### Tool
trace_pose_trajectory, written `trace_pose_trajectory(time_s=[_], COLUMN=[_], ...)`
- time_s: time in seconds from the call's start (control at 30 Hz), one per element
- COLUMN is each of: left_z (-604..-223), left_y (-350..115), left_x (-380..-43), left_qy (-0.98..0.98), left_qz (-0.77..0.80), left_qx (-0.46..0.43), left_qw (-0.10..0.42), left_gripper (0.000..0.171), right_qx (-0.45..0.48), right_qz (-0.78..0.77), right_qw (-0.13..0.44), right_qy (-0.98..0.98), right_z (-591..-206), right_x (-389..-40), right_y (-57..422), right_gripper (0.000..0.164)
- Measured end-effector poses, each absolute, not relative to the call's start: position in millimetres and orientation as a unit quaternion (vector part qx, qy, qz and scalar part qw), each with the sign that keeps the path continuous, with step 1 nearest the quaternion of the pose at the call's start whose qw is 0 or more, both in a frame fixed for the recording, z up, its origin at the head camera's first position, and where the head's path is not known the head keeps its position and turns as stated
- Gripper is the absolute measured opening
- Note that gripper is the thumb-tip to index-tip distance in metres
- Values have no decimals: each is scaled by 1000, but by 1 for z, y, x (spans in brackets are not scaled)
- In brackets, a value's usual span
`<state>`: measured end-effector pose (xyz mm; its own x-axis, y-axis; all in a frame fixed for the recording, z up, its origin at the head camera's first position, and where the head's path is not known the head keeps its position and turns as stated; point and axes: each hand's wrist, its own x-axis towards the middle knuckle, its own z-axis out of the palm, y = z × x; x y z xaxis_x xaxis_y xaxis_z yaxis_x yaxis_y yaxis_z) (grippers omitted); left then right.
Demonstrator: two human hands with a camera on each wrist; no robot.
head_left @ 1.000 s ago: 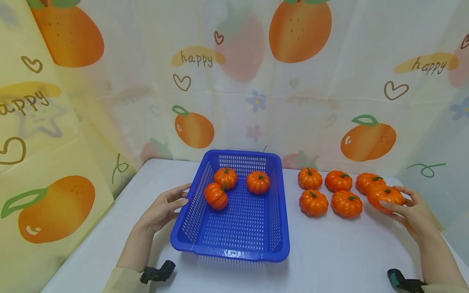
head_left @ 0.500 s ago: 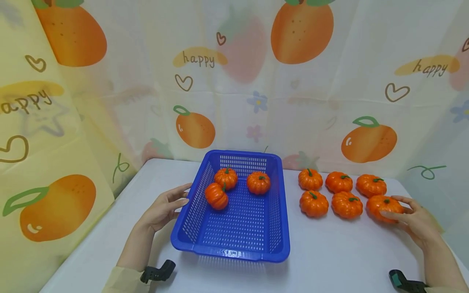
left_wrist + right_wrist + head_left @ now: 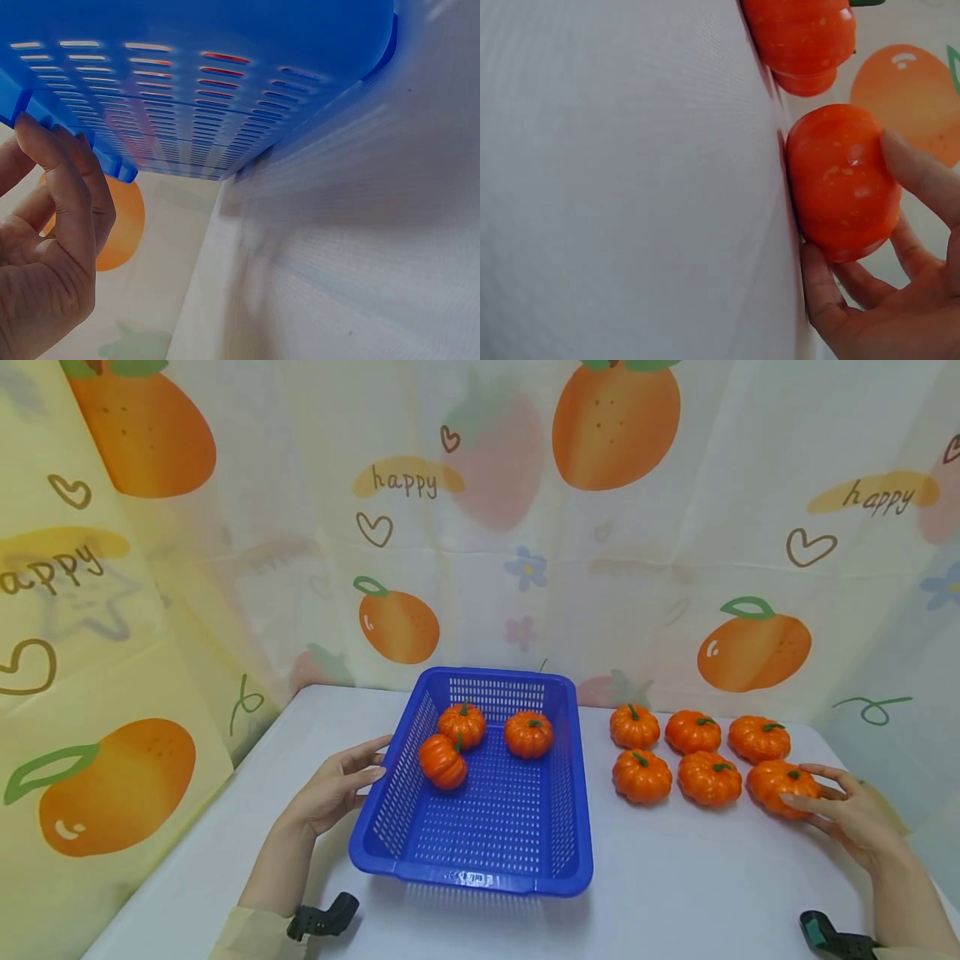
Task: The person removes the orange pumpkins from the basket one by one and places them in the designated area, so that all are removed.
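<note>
Backdrop cloth (image 3: 480,568): pale and creased, rising behind the surface (image 3: 690,877); a yellower stretch down the left side
Surface: white, its far edge along the foot of the cloth
Large printed orange (image 3: 615,431): high on the cloth, cut off by the top of the head view
Small leafed orange (image 3: 754,652): low at the right, green leaf outlined above it
Lettering (image 3: 405,483): "happy" over a yellow-orange smear
Heart (image 3: 374,529): brown outline, just below that word
Faded strawberry (image 3: 495,460): pink, right of the lettering
Blue flower (image 3: 527,567): above a pink flower (image 3: 520,632)
Green squiggle (image 3: 873,706): far right
</note>
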<state>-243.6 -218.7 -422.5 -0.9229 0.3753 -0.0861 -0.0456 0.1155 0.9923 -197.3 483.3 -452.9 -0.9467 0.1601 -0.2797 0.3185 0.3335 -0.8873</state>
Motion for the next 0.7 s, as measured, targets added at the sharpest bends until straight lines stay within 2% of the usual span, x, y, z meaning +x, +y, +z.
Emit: trace_pose_trajectory(time_s=[0.3,0.5,0.7], left_z=[-423,-424,-423], left_y=[-218,-217,-218], left_x=[-246,-246,-245], left_qy=[734,733,734], left_qz=[651,651,652], left_qx=[110,110,106], left_qw=[161,161,159], left_gripper=[62,62,62], right_qx=[162,186,217], right_qz=[-530,-510,-534], right_qw=[60,55,15], right_qy=[831,838,817], right_z=[-446,-441,-435], right_x=[-194,-194,-192], right_y=[477,477,473], right_gripper=[43,36,35])
